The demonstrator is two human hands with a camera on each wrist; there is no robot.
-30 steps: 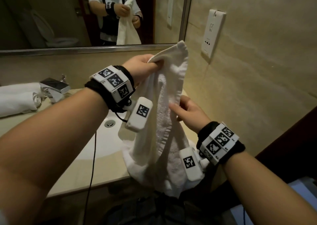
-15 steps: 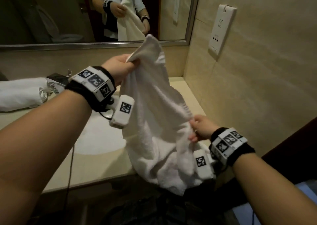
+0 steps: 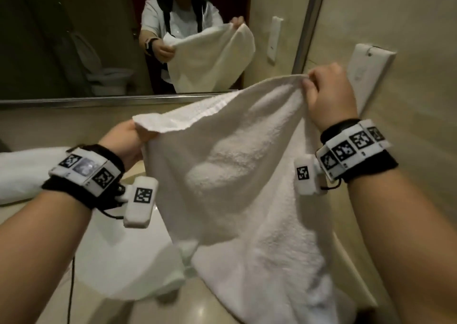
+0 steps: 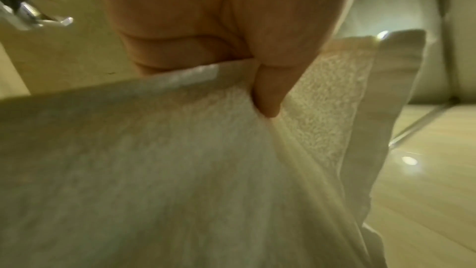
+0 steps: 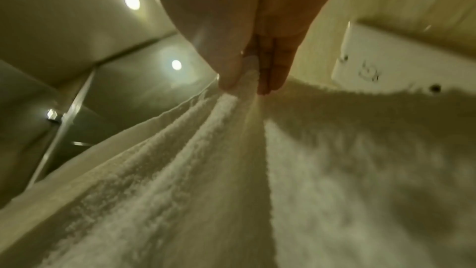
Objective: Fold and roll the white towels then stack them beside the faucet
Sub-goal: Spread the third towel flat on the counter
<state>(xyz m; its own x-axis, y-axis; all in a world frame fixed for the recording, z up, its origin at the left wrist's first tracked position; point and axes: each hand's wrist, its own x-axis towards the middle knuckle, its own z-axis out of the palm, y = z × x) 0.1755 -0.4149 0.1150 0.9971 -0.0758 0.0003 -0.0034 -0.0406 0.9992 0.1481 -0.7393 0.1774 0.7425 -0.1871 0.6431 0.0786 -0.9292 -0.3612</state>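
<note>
the towel (image 3: 237,187) hides the sink; the rolled towels (image 3: 22,173) are cropped.

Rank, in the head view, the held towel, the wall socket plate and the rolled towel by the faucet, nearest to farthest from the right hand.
1. Held towel, pinched in the right hand.
2. Wall socket plate, just right of it.
3. Rolled towel, far left on the counter.

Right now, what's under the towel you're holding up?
The white towel, pinched by the left hand and right hand, hangs over the sink basin and counter. The basin's right part and the counter's back corner are covered.
</note>
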